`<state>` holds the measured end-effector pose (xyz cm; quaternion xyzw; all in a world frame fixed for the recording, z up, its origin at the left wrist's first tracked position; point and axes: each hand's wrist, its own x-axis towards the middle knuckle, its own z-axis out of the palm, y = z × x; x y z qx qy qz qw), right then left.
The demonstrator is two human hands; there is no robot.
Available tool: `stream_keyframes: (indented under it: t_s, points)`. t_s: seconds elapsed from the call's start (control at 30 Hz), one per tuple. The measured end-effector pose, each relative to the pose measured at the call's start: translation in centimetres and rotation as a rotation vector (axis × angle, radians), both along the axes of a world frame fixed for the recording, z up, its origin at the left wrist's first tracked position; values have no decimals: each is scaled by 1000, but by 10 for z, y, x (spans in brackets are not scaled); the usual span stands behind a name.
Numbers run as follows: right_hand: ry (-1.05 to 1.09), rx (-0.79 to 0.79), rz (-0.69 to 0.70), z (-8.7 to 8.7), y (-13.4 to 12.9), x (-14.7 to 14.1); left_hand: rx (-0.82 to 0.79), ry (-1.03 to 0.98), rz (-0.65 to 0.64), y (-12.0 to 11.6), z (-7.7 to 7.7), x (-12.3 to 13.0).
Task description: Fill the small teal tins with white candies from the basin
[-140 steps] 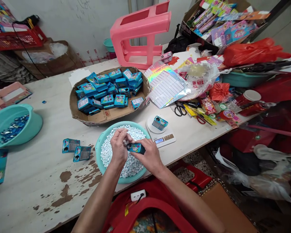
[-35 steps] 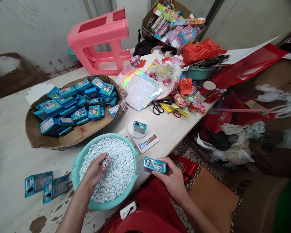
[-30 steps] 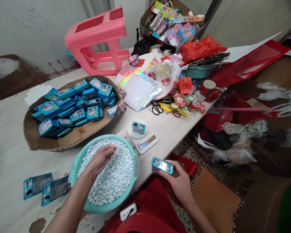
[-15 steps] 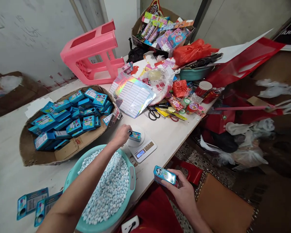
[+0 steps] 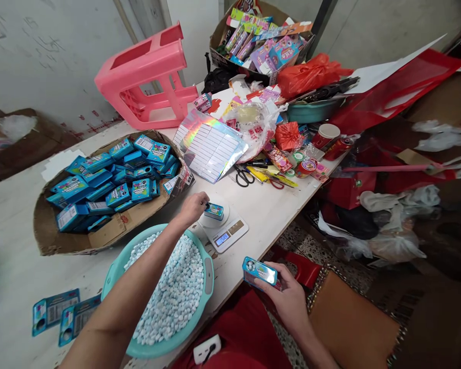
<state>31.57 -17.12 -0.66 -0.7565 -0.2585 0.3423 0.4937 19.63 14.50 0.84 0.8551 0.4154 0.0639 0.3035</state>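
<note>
At the left, two blue packs (image 5: 55,311) lie side by side on the pale table (image 5: 15,225). Behind them, a torn cardboard tray (image 5: 109,234) holds a heap of blue boxes (image 5: 117,177), and a pink stool (image 5: 138,66) lies on its side farther back. Next comes a turquoise basin (image 5: 208,279) of small white and pale-blue pieces (image 5: 171,292), the left forearm crossing above it. The left hand (image 5: 194,207) has its fingers gathered at the near-left end of the scale pack (image 5: 214,211), which rests on the round plate of a white scale (image 5: 236,229); whether they pinch anything cannot be told. Black-handled scissors (image 5: 245,177) lie beyond the scale. To the right, at the table's front edge, the right hand (image 5: 288,294) clasps the held pack (image 5: 259,271) between thumb and fingers, white pieces showing in its round opening.
</note>
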Motion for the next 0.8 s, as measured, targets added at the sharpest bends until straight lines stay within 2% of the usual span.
stream_keyframes:
  t_s: [0.07,0.13,0.2,0.27,0.37,0.47,0.53,0.63,0.8]
  points:
    - [-8,-1,-12,0,-1,-1,-27,-61,48,2,1,-5]
    - [-14,-5,-22,0,-3,-2,-130,-206,130,0,5,-16]
    - [-19,-7,-27,-1,-5,-2,-276,-368,230,-9,11,-34]
    - [-19,-8,-29,-1,-7,-3,-352,-417,310,-24,16,-60]
    - [-12,-7,-29,-3,-9,-4,-321,-256,357,-56,19,-108]
    - [5,2,-23,-3,-9,-6,-300,-57,386,-86,14,-151]
    - [14,13,-16,-3,-8,-8,-311,-6,410,-101,8,-169]
    - [6,24,5,-1,-6,-10,-329,-16,435,-113,4,-179]
    - [-1,37,19,2,-4,-13,-251,22,442,-110,2,-167]
